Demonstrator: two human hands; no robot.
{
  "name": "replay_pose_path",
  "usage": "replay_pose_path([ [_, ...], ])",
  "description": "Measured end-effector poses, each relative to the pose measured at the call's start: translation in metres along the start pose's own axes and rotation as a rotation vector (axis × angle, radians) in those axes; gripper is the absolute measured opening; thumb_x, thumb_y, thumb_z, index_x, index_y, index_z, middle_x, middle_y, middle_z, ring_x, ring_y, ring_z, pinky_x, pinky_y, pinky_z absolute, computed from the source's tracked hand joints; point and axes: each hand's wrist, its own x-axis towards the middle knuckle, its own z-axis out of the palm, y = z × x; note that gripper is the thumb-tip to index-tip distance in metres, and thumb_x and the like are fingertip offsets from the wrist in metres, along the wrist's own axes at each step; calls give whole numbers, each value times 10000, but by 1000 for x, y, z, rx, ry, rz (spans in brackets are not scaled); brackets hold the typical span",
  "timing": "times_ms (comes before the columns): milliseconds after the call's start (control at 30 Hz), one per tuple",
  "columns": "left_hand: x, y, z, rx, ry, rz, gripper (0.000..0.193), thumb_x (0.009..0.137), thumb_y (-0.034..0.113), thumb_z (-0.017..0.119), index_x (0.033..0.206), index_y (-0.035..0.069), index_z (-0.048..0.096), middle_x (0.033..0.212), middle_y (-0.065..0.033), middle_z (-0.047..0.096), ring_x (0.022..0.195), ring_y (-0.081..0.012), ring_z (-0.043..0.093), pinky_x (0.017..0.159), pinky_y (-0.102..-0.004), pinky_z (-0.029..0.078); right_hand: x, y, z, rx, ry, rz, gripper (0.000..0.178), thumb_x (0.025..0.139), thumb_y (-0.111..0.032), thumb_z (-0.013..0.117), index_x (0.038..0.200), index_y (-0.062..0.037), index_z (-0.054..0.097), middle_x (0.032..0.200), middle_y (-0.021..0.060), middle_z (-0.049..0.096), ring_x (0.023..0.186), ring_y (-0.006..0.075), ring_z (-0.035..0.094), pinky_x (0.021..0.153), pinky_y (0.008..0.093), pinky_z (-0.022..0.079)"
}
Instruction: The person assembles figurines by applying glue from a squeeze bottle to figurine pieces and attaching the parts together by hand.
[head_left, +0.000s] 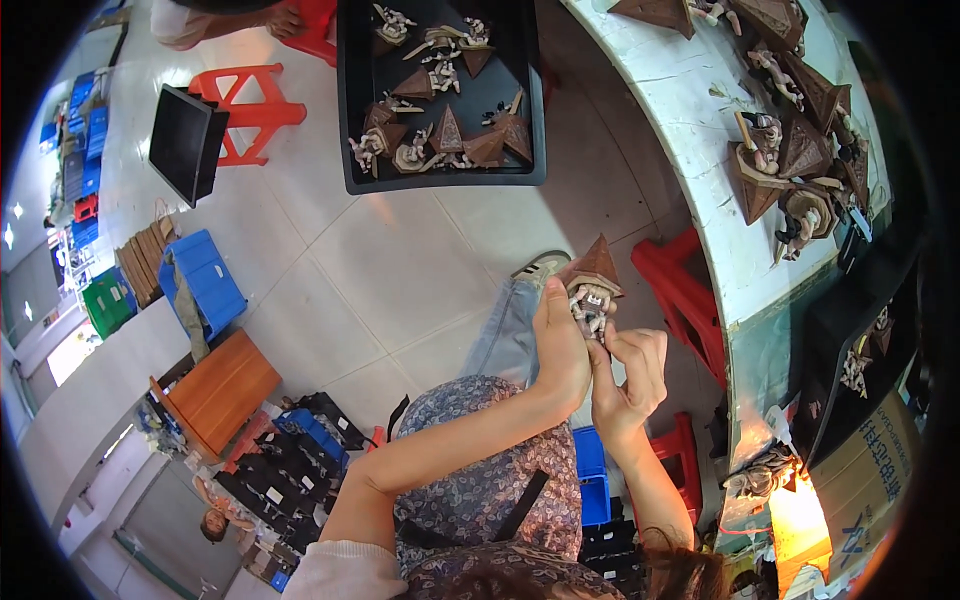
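The bare hands meet a little right of the frame's middle, both closed on one small figurine with a brown, pyramid-shaped top and pale, dark-marked limbs beneath [593, 292]. It lies directly between them, touching each, its long axis running nearly up and down the frame with the brown point toward the top edge. The left hand [563, 350] braces its left side, thumb lying along it; the right hand [630, 378] pinches low, around the limbs (its exact hold, from where I stand, is partly hidden by the curled fingers). Neither hand is clearly nearer, though the left reaches higher up the piece. The figurine is held above the tiled grey floor [400, 270], below a black rectangular tray of similar pieces [355, 100] at top centre and left of the white, curved-edge table [668, 80] at upper right.
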Motion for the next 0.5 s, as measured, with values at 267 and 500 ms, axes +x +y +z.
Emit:
replay_pose_path([
  [267,5,-3,1,19,-32,51,393,1006,344,235,1026,37,480,814,-77,564,686,-147,548,640,-294,485,1,1,0,-8,39,34,245,614,115,720,819,30,615,776,110,580,717,257,526,642,327,438],
  [500,2,-1,-3,-31,-28,33,405,1012,307,250,1121,20,514,845,-40,563,706,-110,540,625,-262,468,1,-2,2,19,41,14,249,616,113,715,824,28,607,765,111,570,715,256,521,640,328,432],
])
